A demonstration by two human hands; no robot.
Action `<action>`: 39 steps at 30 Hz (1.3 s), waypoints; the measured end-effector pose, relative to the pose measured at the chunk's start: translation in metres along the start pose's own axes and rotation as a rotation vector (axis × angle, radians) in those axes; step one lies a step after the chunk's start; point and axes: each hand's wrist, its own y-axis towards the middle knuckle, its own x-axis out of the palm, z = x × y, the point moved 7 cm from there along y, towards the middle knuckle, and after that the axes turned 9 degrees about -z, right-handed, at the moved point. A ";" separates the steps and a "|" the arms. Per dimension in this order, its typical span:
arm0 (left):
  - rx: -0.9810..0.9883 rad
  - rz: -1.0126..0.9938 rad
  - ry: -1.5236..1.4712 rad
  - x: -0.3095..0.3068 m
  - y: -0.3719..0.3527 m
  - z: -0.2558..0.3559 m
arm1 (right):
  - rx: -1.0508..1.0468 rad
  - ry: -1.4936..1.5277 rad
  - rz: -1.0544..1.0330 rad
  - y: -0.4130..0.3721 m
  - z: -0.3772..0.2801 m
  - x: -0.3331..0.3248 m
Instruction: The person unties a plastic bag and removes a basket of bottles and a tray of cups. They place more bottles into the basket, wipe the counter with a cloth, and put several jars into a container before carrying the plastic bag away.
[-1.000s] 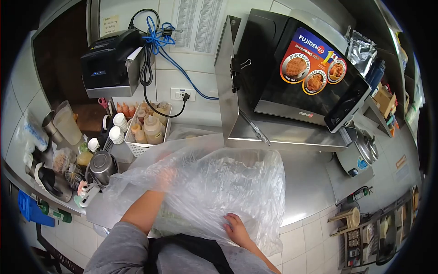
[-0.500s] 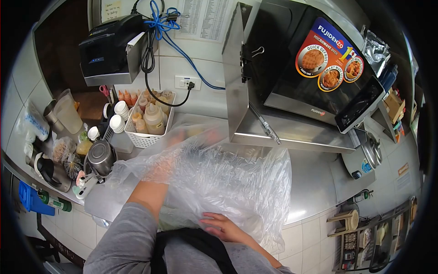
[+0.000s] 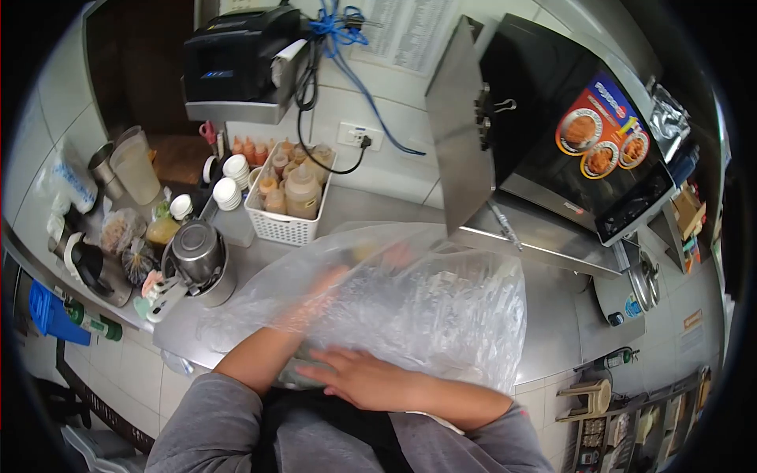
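A large clear plastic bag (image 3: 465, 315), wrinkled and loosely spread, lies over the steel counter in front of me. My left hand (image 3: 322, 290) reaches inside it and shows only as a blur through the film, so its fingers cannot be made out. Beyond that hand, a faint yellowish and reddish patch shows through the plastic, too blurred to name. Close to my body, my right hand (image 3: 359, 377) rests at the bag's near edge with its fingers spread and nothing gripped. Some pale green shows beneath the film beside these fingers.
Behind the bag stands a white basket (image 3: 284, 225) of sauce bottles. To the left are a steel pot (image 3: 217, 288), stacked white cups (image 3: 227, 193) and a clear pitcher (image 3: 136, 169). A microwave (image 3: 568, 134) on a steel shelf overhangs the right; a printer (image 3: 240, 59) sits above.
The view has shifted, so the surroundings appear farther right and lower. My right hand has moved left along the bag's near edge, its fingers spreading. My left hand stays inside the bag.
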 end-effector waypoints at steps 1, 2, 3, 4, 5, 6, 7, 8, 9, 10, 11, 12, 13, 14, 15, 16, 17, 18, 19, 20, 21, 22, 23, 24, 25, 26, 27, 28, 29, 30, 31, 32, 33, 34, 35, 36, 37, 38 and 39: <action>-0.034 -0.007 -0.091 0.006 -0.010 0.001 | 0.082 -0.108 -0.059 0.012 -0.002 -0.004; -0.079 -0.008 -0.169 0.014 -0.018 0.000 | 0.163 -0.217 -0.119 0.025 0.000 -0.008; -0.132 0.000 -0.239 0.019 -0.025 -0.002 | 0.145 -0.079 -0.220 0.042 0.014 -0.002; -0.186 0.011 -0.312 0.026 -0.030 -0.007 | 0.128 0.060 -0.325 0.061 0.030 0.002; -0.232 0.024 -0.364 0.032 -0.035 -0.011 | 0.175 -0.182 -0.436 0.081 0.039 -0.003; -0.281 0.036 -0.408 0.036 -0.040 -0.015 | 0.213 -0.420 -0.543 0.099 0.051 -0.008; -0.323 0.050 -0.443 0.042 -0.044 -0.019 | 0.245 -0.450 -0.585 0.116 0.080 -0.004; -0.354 0.063 -0.468 0.045 -0.049 -0.020 | 0.214 -0.548 -0.515 0.127 0.101 -0.009; -0.383 0.078 -0.481 0.047 -0.052 -0.021 | 0.368 -0.547 -0.565 0.144 0.141 -0.008; -0.401 0.091 -0.492 0.050 -0.058 -0.021 | 0.524 -0.545 -0.613 0.159 0.175 -0.009; -0.424 0.108 -0.511 0.051 -0.063 -0.019 | 0.587 -0.477 -0.689 0.167 0.190 -0.018; -0.423 0.130 -0.520 0.049 -0.069 -0.012 | 0.650 -0.413 -0.764 0.166 0.205 -0.026; -0.411 0.053 -0.542 0.053 -0.075 -0.003 | 0.637 -0.483 -0.738 0.167 0.224 -0.028; -0.398 -0.026 -0.562 0.059 -0.078 0.001 | 0.625 -0.551 -0.708 0.166 0.248 -0.028; -0.421 0.061 -0.502 0.060 -0.083 -0.008 | 0.602 -0.545 -0.744 0.161 0.265 -0.029; -0.423 0.079 -0.506 0.064 -0.087 -0.016 | 0.582 -0.536 -0.779 0.153 0.282 -0.031; -0.418 0.087 -0.450 0.066 -0.090 -0.025 | 0.594 -0.573 -0.829 0.143 0.309 -0.029; -0.413 0.091 -0.393 0.065 -0.091 -0.029 | 0.609 -0.610 -0.877 0.130 0.332 -0.031; -0.408 0.094 -0.430 0.064 -0.095 -0.019 | 0.601 -0.611 -0.881 0.114 0.345 -0.039; -0.410 0.100 -0.434 0.064 -0.098 -0.016 | 0.715 -0.573 -0.768 0.093 0.361 -0.054; -0.382 0.128 -0.450 0.063 -0.101 -0.015 | 0.826 -0.531 -0.651 0.069 0.376 -0.068; -0.352 0.154 -0.465 0.062 -0.103 -0.013 | 0.936 -0.487 -0.531 0.044 0.390 -0.081; -0.352 0.155 -0.468 0.062 -0.104 -0.013 | 0.932 -0.528 -0.559 0.025 0.400 -0.084; -0.354 0.147 -0.454 0.062 -0.105 -0.014 | 0.930 -0.568 -0.585 0.004 0.414 -0.085; -0.357 0.139 -0.440 0.061 -0.105 -0.013 | 0.896 -0.499 -0.592 -0.021 0.444 -0.080; -0.356 0.137 -0.442 0.061 -0.103 -0.012 | 0.860 -0.432 -0.599 -0.043 0.475 -0.075; -0.371 0.098 -0.451 0.063 -0.103 -0.010 | 0.898 -0.430 -0.530 -0.061 0.494 -0.080; -0.392 0.054 -0.457 0.066 -0.104 -0.007 | 0.939 -0.420 -0.459 -0.081 0.506 -0.082; -0.397 0.046 -0.451 0.064 -0.105 0.000 | 1.029 -0.390 -0.404 -0.104 0.506 -0.093; -0.420 0.038 -0.426 0.062 -0.107 0.007 | 1.116 -0.363 -0.348 -0.126 0.505 -0.106; -0.443 0.030 -0.401 0.059 -0.107 0.010 | 1.139 -0.476 -0.304 -0.142 0.509 -0.115; -0.446 0.022 -0.398 0.058 -0.108 0.007 | 1.164 -0.588 -0.259 -0.167 0.517 -0.125; -0.455 0.026 -0.397 0.055 -0.111 0.002 | 1.079 -0.603 -0.181 -0.210 0.565 -0.126; -0.463 0.030 -0.397 0.051 -0.113 -0.003 | 0.991 -0.619 -0.108 -0.250 0.609 -0.128; -0.444 0.057 -0.439 0.046 -0.116 -0.003 | 1.083 -0.558 -0.017 -0.274 0.598 -0.137; -0.447 0.049 -0.438 0.042 -0.118 -0.005 | 1.159 -0.481 0.072 -0.292 0.585 -0.141; -0.470 0.034 -0.440 0.038 -0.121 -0.009 | 1.207 -0.402 0.154 -0.312 0.580 -0.142; -0.495 0.019 -0.442 0.035 -0.124 -0.012 | 1.236 -0.328 0.223 -0.330 0.575 -0.142; -0.541 0.008 -0.455 0.032 -0.127 -0.012 | 1.248 -0.238 0.283 -0.349 0.572 -0.139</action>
